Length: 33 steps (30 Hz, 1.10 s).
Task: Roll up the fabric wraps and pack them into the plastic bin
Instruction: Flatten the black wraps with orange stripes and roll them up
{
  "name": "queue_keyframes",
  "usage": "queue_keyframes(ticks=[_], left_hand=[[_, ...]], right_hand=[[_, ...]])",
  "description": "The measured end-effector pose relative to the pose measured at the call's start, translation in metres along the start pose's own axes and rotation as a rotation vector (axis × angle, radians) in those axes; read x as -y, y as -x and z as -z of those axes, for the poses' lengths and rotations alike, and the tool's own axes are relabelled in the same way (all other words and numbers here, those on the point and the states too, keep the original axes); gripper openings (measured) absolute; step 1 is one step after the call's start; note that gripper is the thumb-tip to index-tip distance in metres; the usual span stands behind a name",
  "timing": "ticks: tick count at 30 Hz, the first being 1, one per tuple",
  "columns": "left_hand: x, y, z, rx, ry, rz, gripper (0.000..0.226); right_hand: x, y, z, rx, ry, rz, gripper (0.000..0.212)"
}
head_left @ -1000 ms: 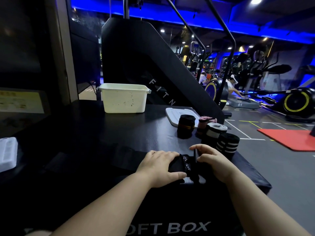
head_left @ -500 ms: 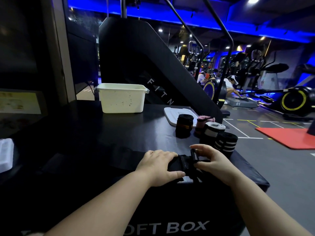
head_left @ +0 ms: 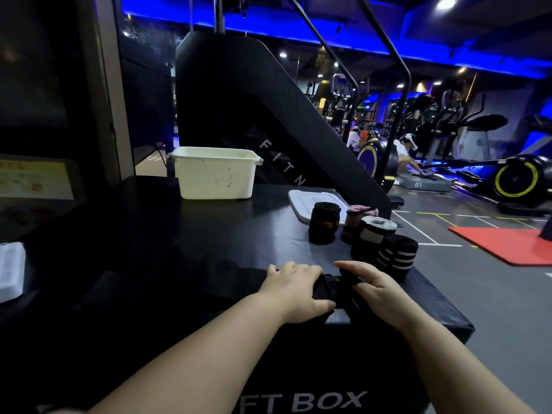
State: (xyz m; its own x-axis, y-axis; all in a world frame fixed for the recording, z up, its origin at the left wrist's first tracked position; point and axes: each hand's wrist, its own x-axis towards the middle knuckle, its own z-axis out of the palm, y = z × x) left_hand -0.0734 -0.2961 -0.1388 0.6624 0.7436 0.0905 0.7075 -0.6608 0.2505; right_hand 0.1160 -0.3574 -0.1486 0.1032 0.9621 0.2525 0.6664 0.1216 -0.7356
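Note:
A black fabric wrap (head_left: 333, 289) lies partly rolled near the front edge of the black soft box (head_left: 209, 234). My left hand (head_left: 294, 289) grips its left end and my right hand (head_left: 373, 289) grips its right end. The unrolled rest of the wrap trails left on the dark surface and is hard to make out. Several rolled wraps stand upright just beyond my right hand: a black one (head_left: 324, 222), a pink one (head_left: 355, 218), a white-topped one (head_left: 375, 237) and a black one with white stripes (head_left: 395, 256). The white plastic bin (head_left: 215, 174) stands at the back of the box.
The bin's white lid (head_left: 307, 201) lies flat behind the rolled wraps. Another white plastic piece (head_left: 10, 270) sits at the far left. A black stair machine (head_left: 268, 115) rises behind the box. The box drops off to the gym floor on the right.
Both hands have moved slightly forward over the wrap, and the roll between them has turned a bit further. The rolled wraps and the bin stay where they were.

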Motion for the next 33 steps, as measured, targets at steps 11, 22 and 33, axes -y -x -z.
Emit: queue_keyframes(ticks=[11, 22, 33], left_hand=[[-0.003, -0.004, -0.002, 0.011, 0.008, -0.024, 0.066], [-0.007, -0.009, -0.003, 0.1, -0.085, -0.036, 0.079], [-0.023, -0.016, -0.003, 0.071, -0.077, -0.026, 0.062]], right_hand=[[-0.002, 0.0, -0.004, -0.043, 0.079, -0.002, 0.04], [-0.005, 0.004, -0.001, -0.125, -0.067, -0.068, 0.041], [-0.01, 0.003, -0.002, -0.155, -0.145, -0.072, 0.04]])
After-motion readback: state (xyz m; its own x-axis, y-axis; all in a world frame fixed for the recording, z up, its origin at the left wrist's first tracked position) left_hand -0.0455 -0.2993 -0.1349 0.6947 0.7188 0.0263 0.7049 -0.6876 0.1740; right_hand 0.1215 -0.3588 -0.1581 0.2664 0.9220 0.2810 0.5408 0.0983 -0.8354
